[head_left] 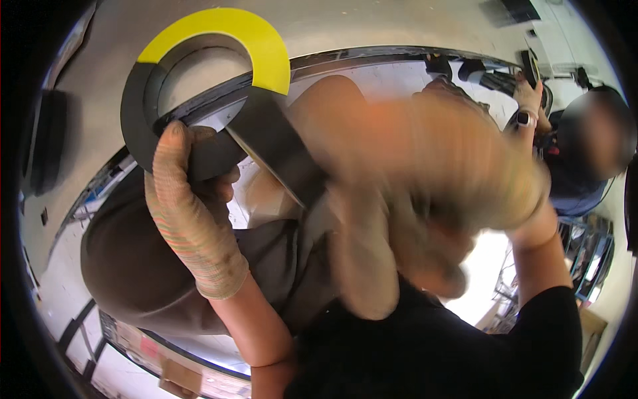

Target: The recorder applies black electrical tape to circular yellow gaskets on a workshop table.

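My left hand [193,219], in a pale knit glove, is closed on the lower part of a thick ring [136,113]. The ring is black, with a bright yellow section [219,26] across its top, and is held up over my lap. From its right side a flat black strip [276,146] slants down toward my gloved right hand [425,166]. That hand is smeared by motion, so its grip cannot be made out. The strip's lower end lies close to its blurred fingers; whether they hold it is unclear.
A grey worktable [359,26] with a dark edge lies ahead, bearing a dark object [48,143] at far left. My dark-trousered leg [146,259] is below. Another person [591,146] is at right, one hand [528,96] raised around a dark device. A cardboard box [179,379] sits lower left.
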The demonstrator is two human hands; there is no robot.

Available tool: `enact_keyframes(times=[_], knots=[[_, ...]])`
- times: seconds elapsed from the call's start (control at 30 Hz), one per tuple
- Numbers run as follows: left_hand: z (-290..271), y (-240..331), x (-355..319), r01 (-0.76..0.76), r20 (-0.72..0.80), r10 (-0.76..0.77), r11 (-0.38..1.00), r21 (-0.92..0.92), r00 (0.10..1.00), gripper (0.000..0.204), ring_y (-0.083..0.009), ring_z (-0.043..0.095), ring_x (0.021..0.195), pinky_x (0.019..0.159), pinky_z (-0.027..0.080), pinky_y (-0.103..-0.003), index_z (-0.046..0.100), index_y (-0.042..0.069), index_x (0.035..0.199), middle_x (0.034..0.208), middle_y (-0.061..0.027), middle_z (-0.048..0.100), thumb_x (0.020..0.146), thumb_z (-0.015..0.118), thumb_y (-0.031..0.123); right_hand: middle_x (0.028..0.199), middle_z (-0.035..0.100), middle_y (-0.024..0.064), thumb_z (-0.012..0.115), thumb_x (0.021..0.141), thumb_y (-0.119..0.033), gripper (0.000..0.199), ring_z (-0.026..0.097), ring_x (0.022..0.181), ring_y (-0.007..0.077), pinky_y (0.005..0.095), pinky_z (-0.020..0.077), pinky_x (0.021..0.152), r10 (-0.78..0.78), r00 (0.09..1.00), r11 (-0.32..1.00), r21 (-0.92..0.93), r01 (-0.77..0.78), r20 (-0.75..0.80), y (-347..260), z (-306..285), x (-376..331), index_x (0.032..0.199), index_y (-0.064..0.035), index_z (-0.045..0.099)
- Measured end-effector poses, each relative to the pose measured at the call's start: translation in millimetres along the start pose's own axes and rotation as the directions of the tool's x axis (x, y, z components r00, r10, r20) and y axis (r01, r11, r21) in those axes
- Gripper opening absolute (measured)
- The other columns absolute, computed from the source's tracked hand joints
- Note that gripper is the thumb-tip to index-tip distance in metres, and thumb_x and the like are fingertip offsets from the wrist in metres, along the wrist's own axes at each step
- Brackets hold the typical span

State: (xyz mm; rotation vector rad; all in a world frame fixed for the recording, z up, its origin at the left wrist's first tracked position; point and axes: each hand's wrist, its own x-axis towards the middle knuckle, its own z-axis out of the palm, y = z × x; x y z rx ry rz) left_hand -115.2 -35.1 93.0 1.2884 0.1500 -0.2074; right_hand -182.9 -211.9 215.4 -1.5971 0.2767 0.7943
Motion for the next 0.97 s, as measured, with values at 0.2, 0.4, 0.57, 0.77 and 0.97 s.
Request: enact_keyframes(times=[0.2,0.4,0.57,0.77,0.97], knots=[[3,5,-4,0.061,0.057,-0.061,0.998,0.015,0.997,0.036,-0.0104,0.045,0.05,0.048,0.032,-0.023,0.063,0.001,0.085,0.067,-0.0055,0.056,0.093,0.063,0.036,0.078,0.071,0.0012,0.08,0.085,-0.043,0.049,0.061,0.066,0.0037,0.0184,0.0464,0.059,-0.043,0.996,0.946,0.319,0.066,-0.079,121,16,64,0.112,-0.0025,0.072],[-7,-5,-6,0.106,0.195,-0.104,0.994,-0.002,0.975,0.035,-0.0061,0.05,0.054,0.045,0.031,-0.019,0.068,0.001,0.098,0.091,-0.0081,0.067,0.096,0.062,0.036,0.107,0.072,0.0078,0.075,0.086,-0.012,0.04,0.069,0.094,0.0133,0.0315,0.0552,0.08,-0.812,0.577,0.559,-0.396,0.728,-0.086,124,-33,150,0.124,-0.0051,0.063],[-4,0,-8,0.223,0.117,-0.219,0.975,-0.021,0.969,0.034,-0.0042,0.055,0.056,0.041,0.029,-0.016,0.07,0.004,0.102,0.092,-0.0062,0.069,0.092,0.067,0.036,0.112,0.07,0.0098,0.074,0.089,-0.019,0.044,0.068,0.102,0.0189,0.0345,0.0554,0.086,-0.874,0.445,0.48,-0.202,0.853,-0.196,113,-23,135,0.126,0.0016,0.059],[-10,3,-8,0.199,0.109,-0.194,0.979,-0.041,0.975,0.032,-0.0042,0.06,0.06,0.04,0.03,-0.015,0.07,0.005,0.102,0.094,-0.0068,0.071,0.092,0.068,0.035,0.083,0.073,0.0134,0.051,0.103,-0.043,0.06,0.072,0.068,0.019,0.0234,0.0563,0.056,-0.404,0.91,0.819,0.405,0.406,-0.096,135,-56,36,0.134,0.0091,0.052],[-11,-12,0,0.089,0.061,-0.084,0.993,-0.076,0.995,0.038,-0.0114,0.066,0.086,0.073,0.052,-0.02,0.069,0.002,0.112,0.104,-0.0086,0.07,0.094,0.066,0.036,0.08,0.07,0.0214,0.049,0.102,-0.045,0.059,0.067,0.049,0.0241,0.0242,0.0466,0.038,-0.199,0.947,0.911,0.309,0.273,-0.252,38,-3,24,0.133,0.0049,0.055]])
